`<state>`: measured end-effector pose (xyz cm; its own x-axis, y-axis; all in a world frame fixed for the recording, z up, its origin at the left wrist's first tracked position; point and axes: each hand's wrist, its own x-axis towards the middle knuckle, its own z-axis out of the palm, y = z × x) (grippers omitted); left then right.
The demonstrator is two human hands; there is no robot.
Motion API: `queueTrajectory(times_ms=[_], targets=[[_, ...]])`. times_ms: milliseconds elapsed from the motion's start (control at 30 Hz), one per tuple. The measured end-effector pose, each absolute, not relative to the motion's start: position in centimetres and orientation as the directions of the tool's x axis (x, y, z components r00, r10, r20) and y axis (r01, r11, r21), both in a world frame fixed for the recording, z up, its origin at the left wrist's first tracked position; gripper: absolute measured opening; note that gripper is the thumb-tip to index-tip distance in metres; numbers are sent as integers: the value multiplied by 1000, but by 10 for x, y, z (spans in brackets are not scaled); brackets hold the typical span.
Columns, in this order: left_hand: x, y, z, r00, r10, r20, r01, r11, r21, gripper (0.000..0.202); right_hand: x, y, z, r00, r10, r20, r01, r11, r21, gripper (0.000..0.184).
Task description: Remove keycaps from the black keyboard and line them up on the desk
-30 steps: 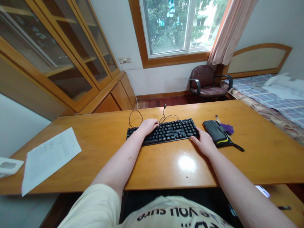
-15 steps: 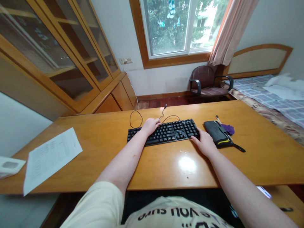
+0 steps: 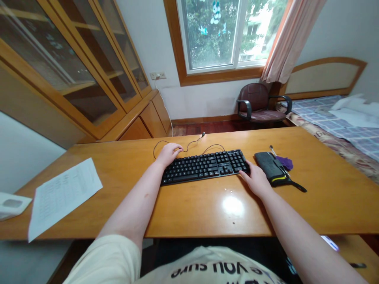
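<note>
A black keyboard (image 3: 201, 167) lies slightly tilted across the middle of the wooden desk. Its thin cable (image 3: 192, 142) loops behind it and ends in a USB plug (image 3: 203, 134) near the far edge. My left hand (image 3: 169, 154) is at the keyboard's far left corner, thumb and fingers closed on the cable, which emerges on both sides of it. My right hand (image 3: 255, 176) grips the keyboard's right end, thumb on the near side and fingers along the edge. To the right of that hand is a dark pouch (image 3: 271, 167) with a wrist strap.
A purple item (image 3: 284, 162) sits against the pouch. Printed paper (image 3: 66, 195) lies on the desk's left side, with a white object (image 3: 13, 206) beside it. Beyond the desk (image 3: 124, 189) are a chair (image 3: 256, 102), a glass-fronted cabinet (image 3: 130, 88) and a bed (image 3: 328, 118).
My left hand has moved left from above the keys to the far left corner, drawing the cable and its plug slightly left. My right hand stays on the keyboard's right end.
</note>
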<state>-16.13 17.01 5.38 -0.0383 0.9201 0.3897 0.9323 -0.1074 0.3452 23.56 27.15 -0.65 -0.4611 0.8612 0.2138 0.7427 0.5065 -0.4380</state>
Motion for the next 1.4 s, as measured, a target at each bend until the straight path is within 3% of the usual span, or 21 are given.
queueTrajectory(times_ms=[233,500,567,633,700,767,1000,1200,1400], targets=[[-238,110,35,-138,924,357,973,60,221,27,236,272,-8,-465,858,218,744,513,-429,61],[-261,73,10,-359,909,214,928,324,182,28,237,273,-9,-465,861,206,747,506,-431,62],[-245,70,9,-437,857,273,895,386,222,32,237,273,-9,-462,862,206,744,504,-438,62],[-221,68,6,-539,779,319,829,423,366,39,237,273,-10,-465,859,213,735,509,-449,61],[-193,65,0,-651,711,266,706,439,556,46,237,272,-10,-465,857,221,729,512,-453,60],[-169,63,-8,-664,733,150,622,430,654,52,237,272,-10,-464,857,225,732,514,-448,62],[-146,77,-18,-581,806,115,685,408,604,63,234,272,-10,-474,850,229,760,527,-381,90],[-151,108,-5,-519,838,169,722,324,612,57,225,288,-2,-356,919,169,841,394,-371,83],[-151,121,-3,-548,819,171,691,328,644,54,216,311,2,-364,917,166,840,400,-367,78]])
